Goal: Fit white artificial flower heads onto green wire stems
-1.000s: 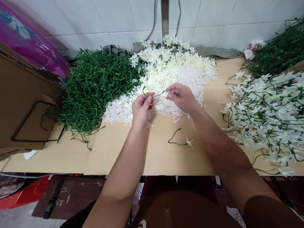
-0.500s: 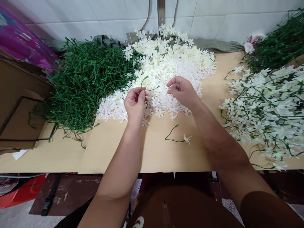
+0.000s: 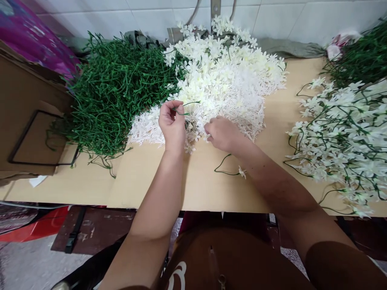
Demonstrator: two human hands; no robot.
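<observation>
My left hand (image 3: 173, 121) is closed, pinching a green artificial stem (image 3: 191, 103) between thumb and fingers over the pile's edge. My right hand (image 3: 222, 133) is low at the near edge of the heap of white artificial flowers (image 3: 211, 76), its fingers bent down among the petals. What lies between those fingertips is hidden. In front of the heap, on the cardboard, lies a single flower with its stem (image 3: 228, 172), close to my right forearm. Left of the heap is a large pile of loose green stems (image 3: 117, 88).
Stemmed white flowers (image 3: 341, 141) are heaped at the right, with more green stems (image 3: 365, 58) behind them. A cardboard box (image 3: 30, 121) stands at the left beside a purple bag (image 3: 42, 32). The cardboard-covered table (image 3: 145, 181) meets a tiled wall (image 3: 157, 20).
My right hand has moved down and slightly left, from above the flowers to the heap's near edge. My left hand still pinches the stem, now turned differently. The view has shifted a little.
</observation>
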